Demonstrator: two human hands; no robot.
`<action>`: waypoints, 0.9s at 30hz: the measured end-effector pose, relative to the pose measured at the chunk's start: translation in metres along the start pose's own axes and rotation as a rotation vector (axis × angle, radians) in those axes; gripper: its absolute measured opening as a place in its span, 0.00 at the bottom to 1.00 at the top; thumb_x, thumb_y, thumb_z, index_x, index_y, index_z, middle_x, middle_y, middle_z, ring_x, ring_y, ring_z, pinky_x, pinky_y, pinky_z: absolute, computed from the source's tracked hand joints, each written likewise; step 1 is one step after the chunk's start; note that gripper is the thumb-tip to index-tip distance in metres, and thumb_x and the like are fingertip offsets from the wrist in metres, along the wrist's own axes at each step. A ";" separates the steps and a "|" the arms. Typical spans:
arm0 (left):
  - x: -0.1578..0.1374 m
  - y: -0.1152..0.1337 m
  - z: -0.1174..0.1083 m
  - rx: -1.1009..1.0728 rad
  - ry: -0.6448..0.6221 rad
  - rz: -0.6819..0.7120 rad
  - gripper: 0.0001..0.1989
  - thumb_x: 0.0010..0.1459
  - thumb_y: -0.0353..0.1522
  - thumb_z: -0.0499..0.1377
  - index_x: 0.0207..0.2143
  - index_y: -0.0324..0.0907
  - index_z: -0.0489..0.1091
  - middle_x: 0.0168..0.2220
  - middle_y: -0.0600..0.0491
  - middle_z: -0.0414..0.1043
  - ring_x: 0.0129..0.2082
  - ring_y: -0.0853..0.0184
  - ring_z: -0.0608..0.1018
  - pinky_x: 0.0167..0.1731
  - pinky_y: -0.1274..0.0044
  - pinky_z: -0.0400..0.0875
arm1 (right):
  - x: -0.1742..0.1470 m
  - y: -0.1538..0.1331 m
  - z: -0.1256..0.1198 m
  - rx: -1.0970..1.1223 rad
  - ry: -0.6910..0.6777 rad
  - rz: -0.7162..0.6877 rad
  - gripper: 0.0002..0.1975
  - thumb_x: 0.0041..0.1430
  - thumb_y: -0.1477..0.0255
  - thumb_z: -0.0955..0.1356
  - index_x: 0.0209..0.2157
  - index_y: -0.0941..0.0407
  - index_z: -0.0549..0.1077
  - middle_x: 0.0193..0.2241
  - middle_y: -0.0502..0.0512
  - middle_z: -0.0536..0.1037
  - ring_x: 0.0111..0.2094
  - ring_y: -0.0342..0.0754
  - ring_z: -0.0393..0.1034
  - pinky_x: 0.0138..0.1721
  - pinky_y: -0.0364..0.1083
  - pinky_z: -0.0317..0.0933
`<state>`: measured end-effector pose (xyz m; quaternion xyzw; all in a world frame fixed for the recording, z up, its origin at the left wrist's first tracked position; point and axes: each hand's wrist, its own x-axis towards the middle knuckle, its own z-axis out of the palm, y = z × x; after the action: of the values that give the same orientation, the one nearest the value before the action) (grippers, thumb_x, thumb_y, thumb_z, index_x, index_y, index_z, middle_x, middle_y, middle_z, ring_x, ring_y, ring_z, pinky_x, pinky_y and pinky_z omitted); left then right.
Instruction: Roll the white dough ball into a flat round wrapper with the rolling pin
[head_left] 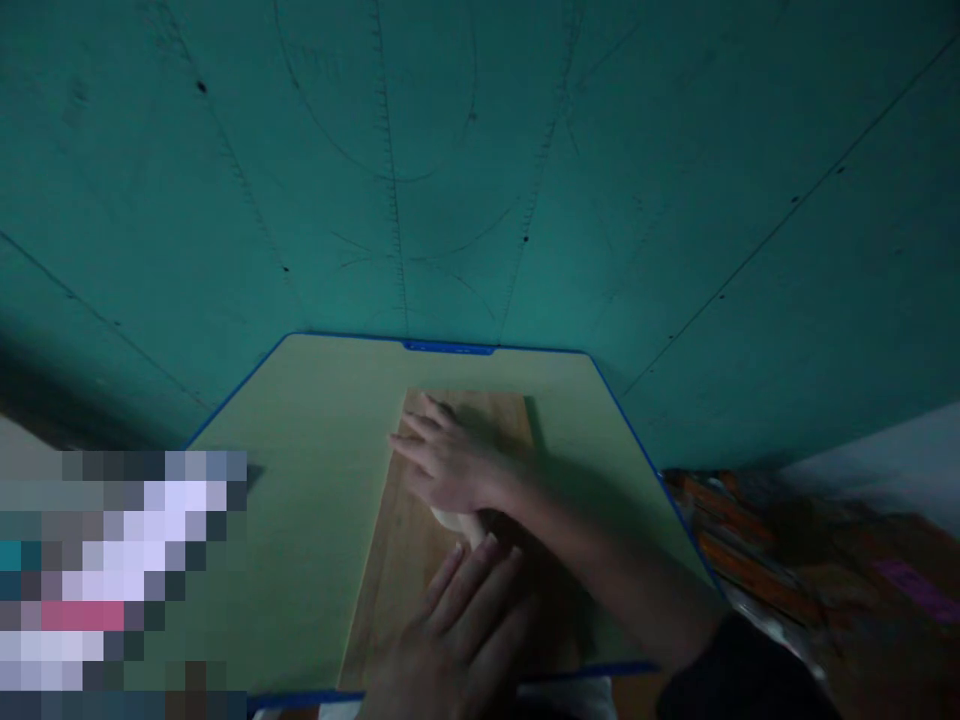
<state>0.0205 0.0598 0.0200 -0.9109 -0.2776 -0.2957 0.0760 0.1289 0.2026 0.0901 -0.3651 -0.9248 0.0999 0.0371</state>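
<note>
A wooden board (388, 570) lies lengthwise before me. On it is a pale, smooth roll, dough by its look (469, 526), with only a short piece showing between my hands. My right hand (450, 465) reaches in from the right and lies palm down over the roll's far part, fingers spread and pointing left. Nearer to me, my left hand (469, 630) has its fingers stretched forward, the tips at the roll's near end. What lies under both palms is hidden. Neither hand is closed around the roll.
A pale tabletop (300, 470) with a blue rim supports the board. Behind it rises a green wall (450, 200) with pencil marks. Orange and brown items (772, 560) are piled at the right. A pixelated patch hides the lower left.
</note>
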 end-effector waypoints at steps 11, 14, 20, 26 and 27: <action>0.061 -0.065 -0.072 -0.331 0.098 -0.247 0.13 0.66 0.26 0.48 0.43 0.42 0.72 0.40 0.47 0.79 0.43 0.64 0.80 0.40 0.72 0.78 | -0.031 0.028 -0.013 0.361 -0.032 0.304 0.30 0.73 0.67 0.57 0.71 0.61 0.46 0.72 0.64 0.40 0.72 0.54 0.34 0.69 0.57 0.42; 0.083 -0.117 -0.057 -0.212 0.085 -0.416 0.12 0.67 0.30 0.49 0.40 0.42 0.73 0.36 0.48 0.78 0.38 0.63 0.80 0.38 0.71 0.77 | -0.066 0.006 -0.013 0.417 0.214 0.422 0.31 0.73 0.65 0.55 0.72 0.59 0.44 0.72 0.62 0.42 0.72 0.53 0.35 0.69 0.60 0.45; 0.141 -0.150 0.014 -0.100 -0.177 -0.345 0.16 0.70 0.33 0.47 0.43 0.41 0.75 0.45 0.47 0.79 0.49 0.61 0.79 0.51 0.69 0.72 | -0.128 -0.042 0.006 0.200 0.187 0.459 0.31 0.72 0.65 0.56 0.70 0.65 0.52 0.70 0.69 0.49 0.71 0.61 0.41 0.69 0.64 0.46; 0.137 -0.149 0.034 -0.066 -0.355 -0.271 0.21 0.71 0.38 0.45 0.48 0.42 0.76 0.54 0.47 0.77 0.61 0.56 0.71 0.63 0.63 0.61 | -0.110 -0.079 0.030 0.105 0.217 0.434 0.36 0.67 0.71 0.60 0.70 0.71 0.42 0.71 0.70 0.41 0.71 0.62 0.36 0.67 0.63 0.51; 0.128 -0.154 0.031 -0.052 -0.378 -0.280 0.21 0.71 0.38 0.45 0.51 0.41 0.75 0.57 0.46 0.74 0.63 0.54 0.69 0.63 0.61 0.60 | -0.105 -0.084 0.033 0.092 0.238 0.414 0.37 0.66 0.72 0.60 0.70 0.72 0.43 0.71 0.70 0.40 0.71 0.62 0.34 0.68 0.62 0.51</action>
<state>0.0369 0.2562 0.0650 -0.9042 -0.4031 -0.1346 -0.0424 0.1449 0.0659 0.0765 -0.5542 -0.8137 0.1038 0.1413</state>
